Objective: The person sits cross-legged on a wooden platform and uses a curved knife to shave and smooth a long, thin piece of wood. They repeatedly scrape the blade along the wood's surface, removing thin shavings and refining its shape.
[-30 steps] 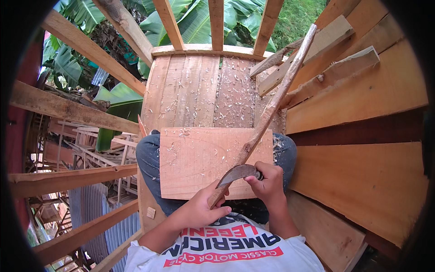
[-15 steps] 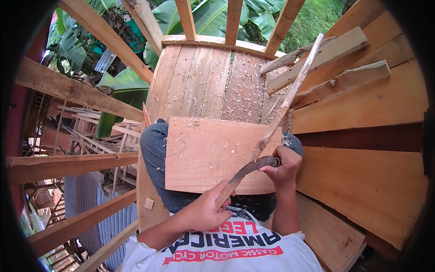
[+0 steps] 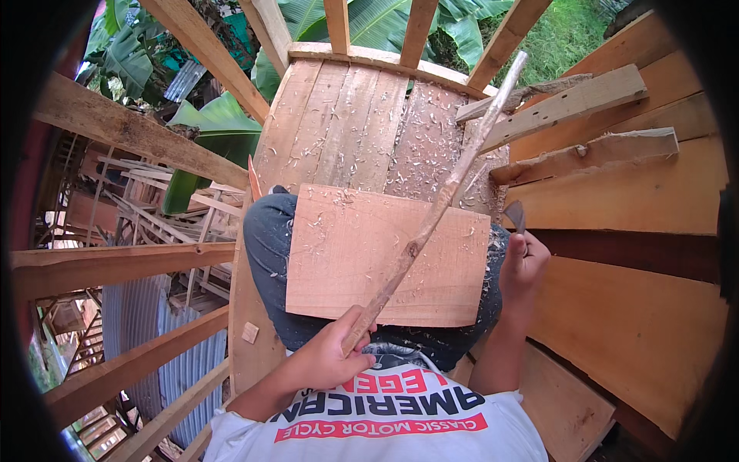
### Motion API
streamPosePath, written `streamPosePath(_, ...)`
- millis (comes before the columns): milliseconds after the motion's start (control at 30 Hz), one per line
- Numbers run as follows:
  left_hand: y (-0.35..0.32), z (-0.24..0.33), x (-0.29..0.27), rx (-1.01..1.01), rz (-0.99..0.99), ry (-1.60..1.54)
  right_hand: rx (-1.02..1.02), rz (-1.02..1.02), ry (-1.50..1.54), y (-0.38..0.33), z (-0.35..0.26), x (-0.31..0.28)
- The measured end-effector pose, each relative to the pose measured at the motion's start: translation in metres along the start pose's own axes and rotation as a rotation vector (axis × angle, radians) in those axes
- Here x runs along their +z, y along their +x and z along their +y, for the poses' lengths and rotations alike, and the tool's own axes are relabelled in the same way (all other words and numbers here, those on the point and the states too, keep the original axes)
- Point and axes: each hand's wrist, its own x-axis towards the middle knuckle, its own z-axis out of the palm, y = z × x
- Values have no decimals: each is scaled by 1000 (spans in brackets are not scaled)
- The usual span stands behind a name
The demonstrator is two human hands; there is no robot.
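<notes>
Curved knife (image 3: pixel 515 217) now off the stick (image 3: pixel 437 212), held in right hand (image 3: pixel 525 266) past board's (image 3: pixel 339 254) right edge; left hand (image 3: pixel 337 356) grips stick's near end, stick slanting over board's far edge; shaving contact broken.

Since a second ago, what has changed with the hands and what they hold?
The right hand has moved right and slightly forward, carrying the curved knife off the stick. Neither hand took or released anything. The left hand still grips the stick's near end; the board still lies across the lap.
</notes>
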Motion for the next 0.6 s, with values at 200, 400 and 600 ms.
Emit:
streamPosePath(200, 21, 20, -3, 286, 412, 453, 295, -334, 502, -45, 17, 35)
streamPosePath(400, 37, 18, 8, 443, 545, 664, 274, -418, 917, -53, -12, 40)
streamPosePath(600, 43, 7, 19, 519, 586, 794, 370, -291, 850, -46, -43, 38)
